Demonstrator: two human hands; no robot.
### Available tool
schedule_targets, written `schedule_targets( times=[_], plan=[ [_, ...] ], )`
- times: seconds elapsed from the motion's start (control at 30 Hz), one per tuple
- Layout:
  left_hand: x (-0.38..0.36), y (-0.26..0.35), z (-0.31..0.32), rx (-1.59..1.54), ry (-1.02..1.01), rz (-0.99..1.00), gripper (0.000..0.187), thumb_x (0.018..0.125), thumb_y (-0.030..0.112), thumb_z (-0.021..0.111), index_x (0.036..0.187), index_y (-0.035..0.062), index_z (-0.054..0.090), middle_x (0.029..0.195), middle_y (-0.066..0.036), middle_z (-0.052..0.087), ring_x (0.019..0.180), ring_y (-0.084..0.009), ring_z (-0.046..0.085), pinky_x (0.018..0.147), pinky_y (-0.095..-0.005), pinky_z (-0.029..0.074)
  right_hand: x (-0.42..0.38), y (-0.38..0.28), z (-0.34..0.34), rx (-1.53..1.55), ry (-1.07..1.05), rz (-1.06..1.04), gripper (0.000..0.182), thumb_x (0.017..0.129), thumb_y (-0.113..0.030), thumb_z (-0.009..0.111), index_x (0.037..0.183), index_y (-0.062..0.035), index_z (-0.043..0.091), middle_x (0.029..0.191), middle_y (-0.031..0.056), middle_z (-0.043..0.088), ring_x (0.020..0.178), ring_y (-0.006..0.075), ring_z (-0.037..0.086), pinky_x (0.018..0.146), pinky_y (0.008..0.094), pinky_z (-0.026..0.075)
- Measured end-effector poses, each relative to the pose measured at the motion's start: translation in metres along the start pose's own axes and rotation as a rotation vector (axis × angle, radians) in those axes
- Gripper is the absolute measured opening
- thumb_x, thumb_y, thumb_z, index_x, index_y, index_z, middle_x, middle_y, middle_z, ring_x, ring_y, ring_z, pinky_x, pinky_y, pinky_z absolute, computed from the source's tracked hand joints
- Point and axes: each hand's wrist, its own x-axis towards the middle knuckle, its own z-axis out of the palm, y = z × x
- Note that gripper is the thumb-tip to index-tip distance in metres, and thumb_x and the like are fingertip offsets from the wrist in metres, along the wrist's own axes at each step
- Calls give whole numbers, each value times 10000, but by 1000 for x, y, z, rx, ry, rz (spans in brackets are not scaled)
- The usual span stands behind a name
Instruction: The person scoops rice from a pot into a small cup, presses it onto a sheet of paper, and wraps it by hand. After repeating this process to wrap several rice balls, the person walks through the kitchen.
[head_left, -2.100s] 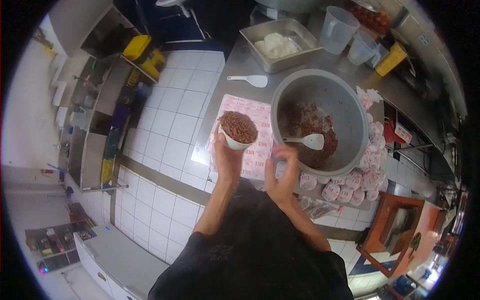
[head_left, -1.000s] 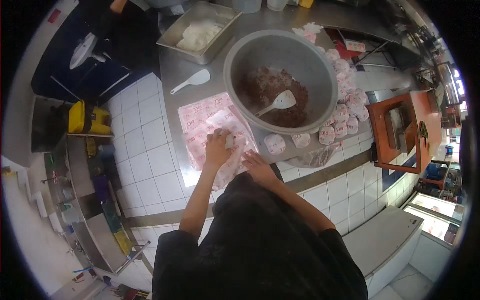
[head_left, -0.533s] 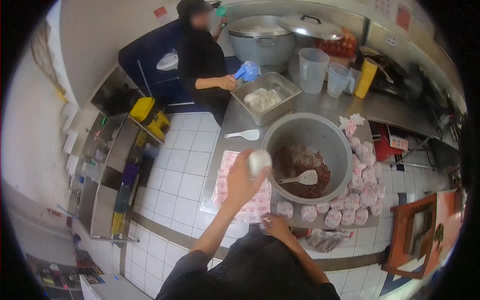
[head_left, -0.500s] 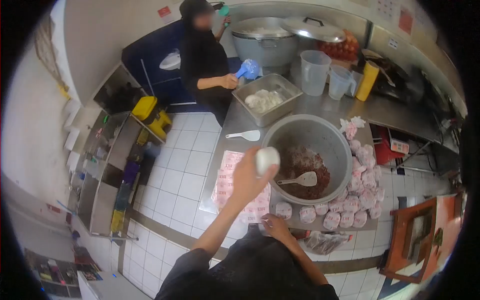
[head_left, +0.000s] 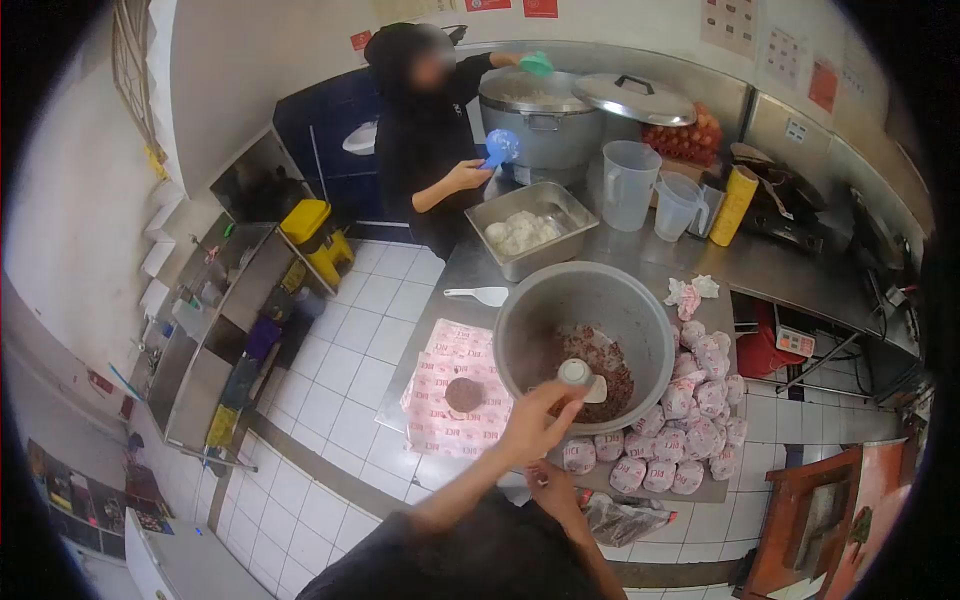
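Note:
My left hand (head_left: 540, 420) is closed around a small white cup (head_left: 575, 373) at the near side of the big grey pot (head_left: 512, 345). Dark reddish-brown rice (head_left: 615, 378) lies in the pot, with a white rice paddle (head_left: 597, 389) partly hidden behind the cup. A round brown rice patty (head_left: 465, 395) sits on the printed pink paper sheets (head_left: 455, 350) to the left. By the table's near edge, my right hand (head_left: 550, 490) hangs below my left forearm; its fingers look bent and are partly hidden.
Several paper-wrapped rice balls (head_left: 690, 430) are heaped right of the pot. Behind it stand a steel pan (head_left: 520, 262) of white rice, clear jugs (head_left: 630, 185) and a large cooker (head_left: 545, 130). Across the table, a co-worker (head_left: 425, 150) holds a blue scoop (head_left: 500, 148) and a green one (head_left: 537, 64).
My left hand has carried the cup from above the paper to the pot. The brown patty now shows on the paper. The co-worker's green scoop has moved over the cooker.

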Motion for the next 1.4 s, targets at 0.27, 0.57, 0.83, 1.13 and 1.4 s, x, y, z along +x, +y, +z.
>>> schedule_targets(
  times=[0.27, 0.57, 0.83, 1.13, 1.4],
  plan=[
    [-185, -162, -53, 735, -146, -447, 513, 792, 242, 783, 1257, 134, 597, 1234, -136, 583, 1178, -323, 537, 938, -488, 471, 34, 43, 69, -438, -290, -417, 323, 862, -166, 679, 1151, -24, 650, 1241, 171, 630, 1138, 333, 616, 947, 430, 505],
    [-193, -227, -122, 680, -353, -138, 167, 858, 170, 696, 1003, 91, 673, 980, -109, 683, 970, -308, 651, 821, -440, 527, 76, 68, 101, -713, -278, -525, 258, 853, -172, 650, 1071, -34, 656, 1178, 160, 633, 1154, 338, 581, 903, 443, 526],
    [-140, -216, -144, 387, -442, -299, 131, 857, 188, 676, 904, 66, 663, 890, -144, 697, 896, -334, 679, 766, -461, 534, 102, 19, 87, -464, -201, -185, 170, 942, -184, 572, 990, -46, 660, 984, 155, 677, 1014, 345, 631, 855, 462, 522],
    [-125, -234, -152, 186, -508, -191, 143, 826, 191, 668, 904, 80, 712, 924, -134, 706, 872, -353, 674, 785, -447, 534, 98, -31, 94, -567, -34, -227, 189, 857, -186, 680, 1012, -79, 673, 1003, 110, 685, 1016, 314, 637, 908, 444, 485],
    [-122, -235, -151, 92, -435, -277, 181, 877, 210, 677, 1011, 92, 707, 908, -108, 703, 882, -326, 675, 782, -431, 533, 101, -11, 115, -689, -97, -104, 192, 904, -243, 633, 996, -85, 693, 957, 114, 711, 992, 323, 655, 913, 465, 462]
  ],
)
